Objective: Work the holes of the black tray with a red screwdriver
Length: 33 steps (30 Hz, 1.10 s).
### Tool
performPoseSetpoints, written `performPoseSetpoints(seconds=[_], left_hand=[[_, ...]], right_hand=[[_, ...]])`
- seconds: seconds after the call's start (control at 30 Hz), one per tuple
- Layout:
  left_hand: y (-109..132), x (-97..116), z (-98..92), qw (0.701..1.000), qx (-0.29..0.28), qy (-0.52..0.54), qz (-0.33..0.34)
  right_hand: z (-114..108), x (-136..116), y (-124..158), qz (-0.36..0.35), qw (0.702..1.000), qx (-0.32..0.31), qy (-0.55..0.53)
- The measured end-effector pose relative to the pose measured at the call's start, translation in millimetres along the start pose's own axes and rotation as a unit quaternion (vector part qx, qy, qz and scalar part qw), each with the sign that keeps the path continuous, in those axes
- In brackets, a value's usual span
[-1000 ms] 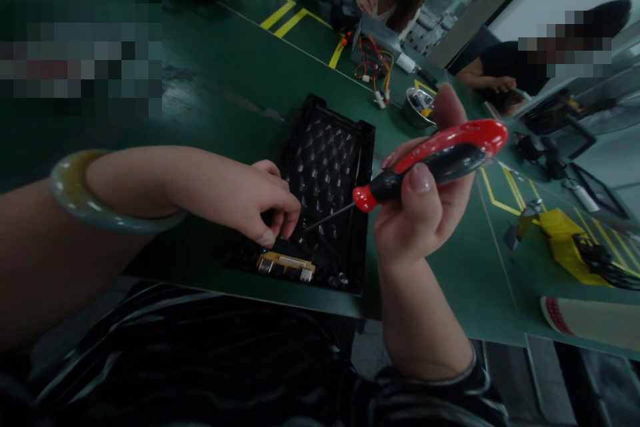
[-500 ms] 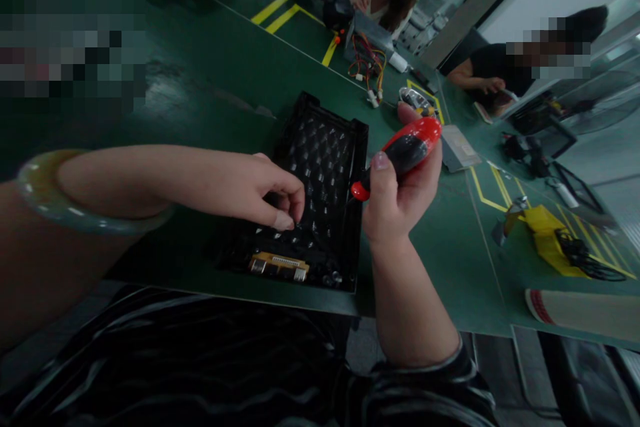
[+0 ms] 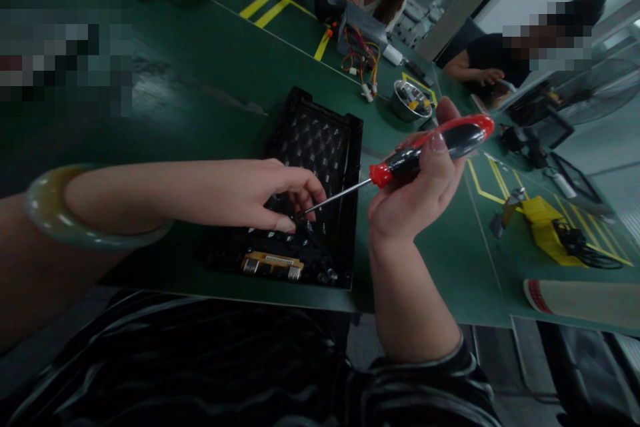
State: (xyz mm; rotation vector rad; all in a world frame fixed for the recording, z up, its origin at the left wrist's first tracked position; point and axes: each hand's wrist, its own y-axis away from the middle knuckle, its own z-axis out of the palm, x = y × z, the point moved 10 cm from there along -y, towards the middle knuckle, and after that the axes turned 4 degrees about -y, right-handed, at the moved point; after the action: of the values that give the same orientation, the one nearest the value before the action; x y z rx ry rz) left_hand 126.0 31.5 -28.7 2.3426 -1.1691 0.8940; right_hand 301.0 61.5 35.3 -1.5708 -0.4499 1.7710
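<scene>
A black perforated plastic case (image 3: 320, 140) lies on the green table (image 3: 210, 80) in front of me, with a small yellow circuit board (image 3: 273, 264) at its near edge. My left hand (image 3: 273, 193) rests inside the case, its fingertips pinched together on something I cannot make out. My right hand (image 3: 425, 190) is wrapped round the red and black handle of a screwdriver (image 3: 425, 150). The thin metal shaft slants down to the left, and its tip is right at my left fingertips. A pale green bangle (image 3: 47, 203) sits on my left forearm.
A metal bowl (image 3: 409, 99) of small parts and a bundle of coloured wires (image 3: 363, 57) lie beyond the case. At right are a yellow object with black cable (image 3: 550, 230) and a pale roll (image 3: 580, 297). Two other people sit across the table.
My right hand swung the screwdriver so its shaft points at my left fingertips. My left hand slid slightly right inside the case.
</scene>
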Motion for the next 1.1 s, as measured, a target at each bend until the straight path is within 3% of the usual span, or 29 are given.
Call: performPoseSetpoints(seconds=[0.17, 0.33, 0.6, 0.7, 0.9, 1.1], left_hand=[[0.5, 4.7, 3.1, 0.999, -0.028, 0.039, -0.016], [0.0, -12.8, 5.7, 0.993, -0.016, 0.092, -0.067], [1.3, -24.0, -2.3, 0.994, 0.028, 0.048, -0.091], [1.1, -23.4, -5.4, 0.995, 0.035, 0.020, -0.090], [-2.3, -13.5, -11.1, 0.998, 0.046, -0.019, -0.044], [-0.7, -4.3, -5.2, 0.999, 0.032, -0.041, -0.010]], right_hand=[[0.7, -7.0, 0.1, -0.027, 0.999, 0.028, -0.016], [1.7, -7.9, -1.4, -0.041, 0.999, 0.018, -0.001], [-6.3, -26.0, -5.8, -0.206, 0.976, 0.072, 0.026], [2.7, -37.4, -0.7, -0.235, 0.969, 0.028, 0.068], [34.3, -36.5, 15.6, -0.189, 0.966, -0.143, 0.104], [41.3, -46.1, 22.2, -0.221, 0.955, -0.141, 0.136]])
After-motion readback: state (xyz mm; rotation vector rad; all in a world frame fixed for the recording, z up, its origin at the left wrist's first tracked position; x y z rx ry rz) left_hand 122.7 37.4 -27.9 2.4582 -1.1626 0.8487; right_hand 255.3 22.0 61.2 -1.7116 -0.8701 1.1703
